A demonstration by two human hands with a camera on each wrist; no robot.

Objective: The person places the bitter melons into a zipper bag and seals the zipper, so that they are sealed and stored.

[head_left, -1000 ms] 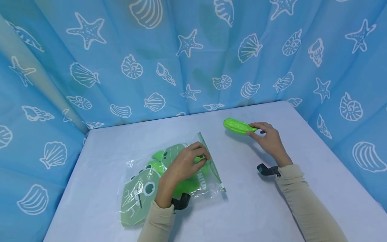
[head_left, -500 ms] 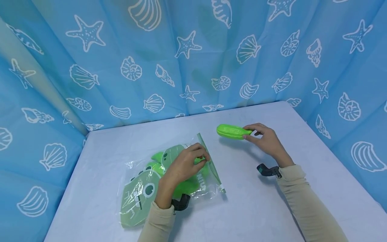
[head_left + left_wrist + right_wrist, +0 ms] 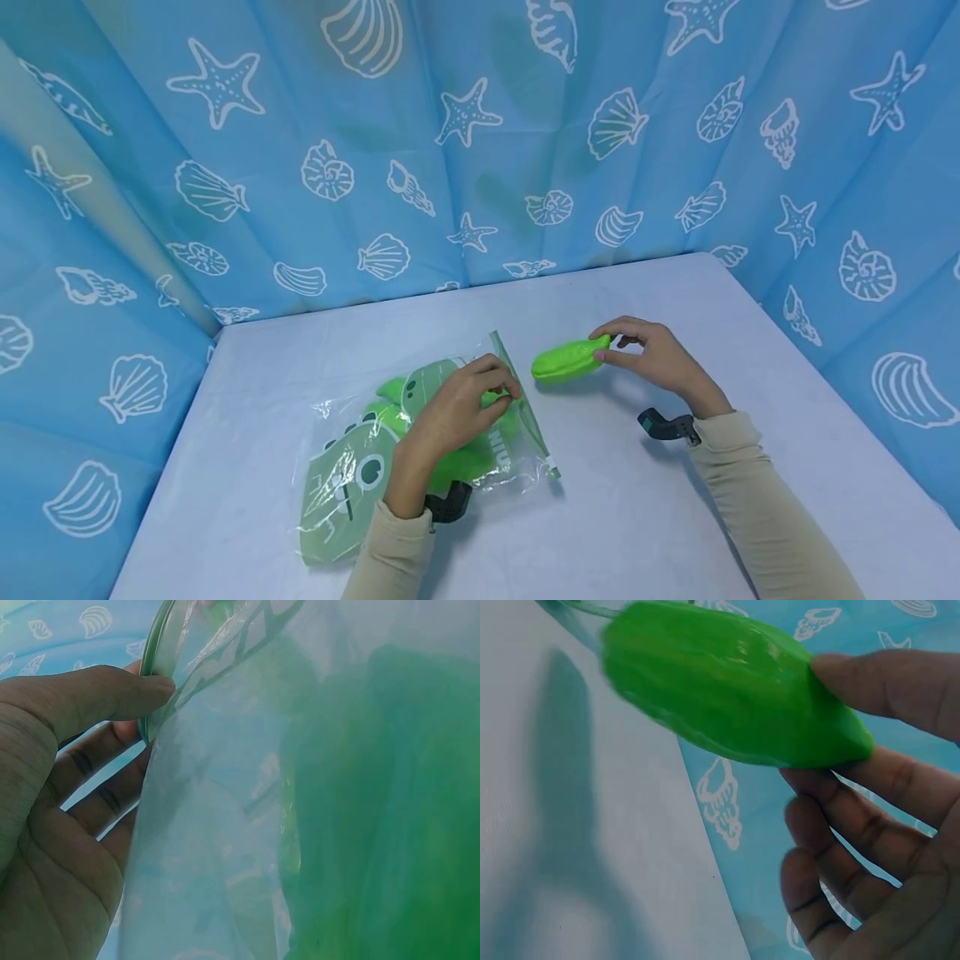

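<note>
My left hand [image 3: 457, 408] pinches the edge of a clear zip bag [image 3: 352, 492] printed with a green cartoon creature, close to its green zip strip [image 3: 536, 425]. In the left wrist view, thumb and fingers stand on either side of the bag's edge [image 3: 150, 705]. Bright green pieces [image 3: 390, 408] show through the film inside. My right hand [image 3: 648, 358] holds a bright green, ribbed, elongated toy vegetable [image 3: 570, 360] by its narrow end, between thumb and fingers. Its thick end points left toward the bag's mouth, a short way off. The right wrist view shows its glossy ridges [image 3: 712, 682].
The bag lies flat on a white-covered table [image 3: 637, 517]. A blue curtain [image 3: 420, 208] with white shells and starfish hangs behind and at both sides. Small black wrist cameras [image 3: 663, 423] sit at both cuffs.
My right hand has moved left and nearer with the green toy vegetable, whose thick end has swung down toward the bag's opening. The left hand and the bag have stayed in place.
</note>
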